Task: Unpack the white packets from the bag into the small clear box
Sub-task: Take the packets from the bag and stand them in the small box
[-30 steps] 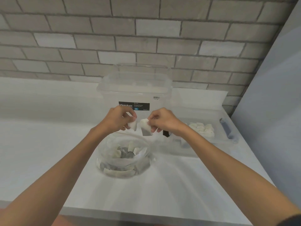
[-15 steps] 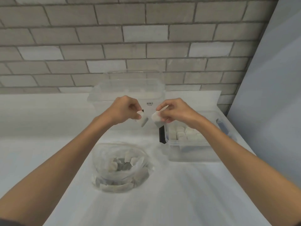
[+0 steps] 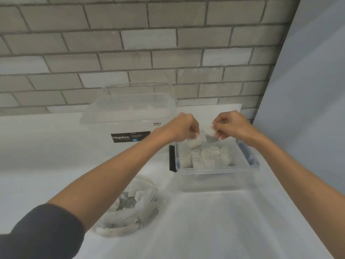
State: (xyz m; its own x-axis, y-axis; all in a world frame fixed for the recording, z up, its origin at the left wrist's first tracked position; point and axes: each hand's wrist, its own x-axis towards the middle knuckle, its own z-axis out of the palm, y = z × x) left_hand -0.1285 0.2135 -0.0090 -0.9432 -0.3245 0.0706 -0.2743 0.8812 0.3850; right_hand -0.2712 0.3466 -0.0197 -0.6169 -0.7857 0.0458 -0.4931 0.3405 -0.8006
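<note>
Left hand [image 3: 183, 128] pinches the left packet [image 3: 194, 143] and right hand [image 3: 231, 126] the right packet [image 3: 210, 133] over the part-filled small clear box [image 3: 216, 171], bag [image 3: 151, 206] nearby on the worktop [image 3: 224, 221]; advise lowering each into a free gap beside the rows [image 3: 205, 157] before releasing.

The small clear box [image 3: 216, 170] is open at the top. Above its far half are the left hand [image 3: 183, 128], pinching a white packet [image 3: 194, 143], and the right hand [image 3: 233, 126], pinching a second packet [image 3: 210, 135]. Stored packets [image 3: 205, 157] cover most of its floor. The large clear box [image 3: 128, 113] stands far-left of it, and the grey panel [image 3: 308, 109] is on its right. The bag [image 3: 141, 212] lies near-left. Open tabletop [image 3: 214, 221] lies on the near side.
</note>
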